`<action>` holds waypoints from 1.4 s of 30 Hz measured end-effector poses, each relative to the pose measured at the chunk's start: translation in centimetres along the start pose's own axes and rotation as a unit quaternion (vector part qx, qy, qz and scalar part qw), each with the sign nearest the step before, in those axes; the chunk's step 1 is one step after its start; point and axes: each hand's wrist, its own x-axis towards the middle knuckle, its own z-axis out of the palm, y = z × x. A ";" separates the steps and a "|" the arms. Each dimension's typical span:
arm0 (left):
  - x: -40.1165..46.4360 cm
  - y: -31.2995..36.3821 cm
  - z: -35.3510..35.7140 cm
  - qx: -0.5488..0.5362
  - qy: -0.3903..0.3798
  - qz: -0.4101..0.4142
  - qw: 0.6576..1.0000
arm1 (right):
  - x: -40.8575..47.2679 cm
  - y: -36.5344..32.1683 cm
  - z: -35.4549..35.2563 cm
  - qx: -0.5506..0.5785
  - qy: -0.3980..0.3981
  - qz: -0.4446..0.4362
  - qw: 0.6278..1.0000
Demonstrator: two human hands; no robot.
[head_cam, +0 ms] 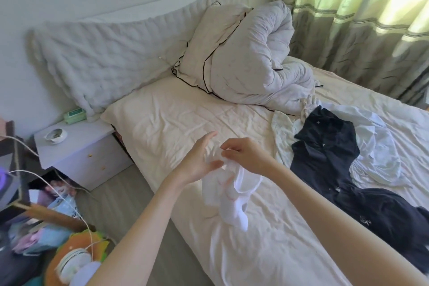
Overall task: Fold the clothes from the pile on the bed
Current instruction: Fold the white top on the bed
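Right hand (243, 155) pinching thin white garment (228, 195), left hand (199, 160) with fingers spread wide beside it, above wrinkled cream bed sheet (176, 118), near the bed's left edge

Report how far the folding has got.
Done: no folded stack shows anywhere on the bed. In hand: the right hand pinches a small white garment, which hangs crumpled above the sheet; the left hand is open beside it. Left: the dark garment and white clothes still lie unfolded in the pile.

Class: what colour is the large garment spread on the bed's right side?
Dark navy garment, head view.
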 end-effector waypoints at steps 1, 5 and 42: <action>0.1 0.4 -0.2 0.017 -0.012 0.031 0.999 | -0.1 -0.5 -0.3 -0.007 -0.001 -0.008 1.000; -0.1 1.1 -0.9 0.042 0.002 0.054 0.998 | -0.8 -1.1 -1.9 -0.020 0.003 -0.020 1.000; -4.7 -2.4 -7.6 0.026 0.160 0.093 0.982 | -5.2 2.2 -5.8 0.028 0.079 0.010 0.996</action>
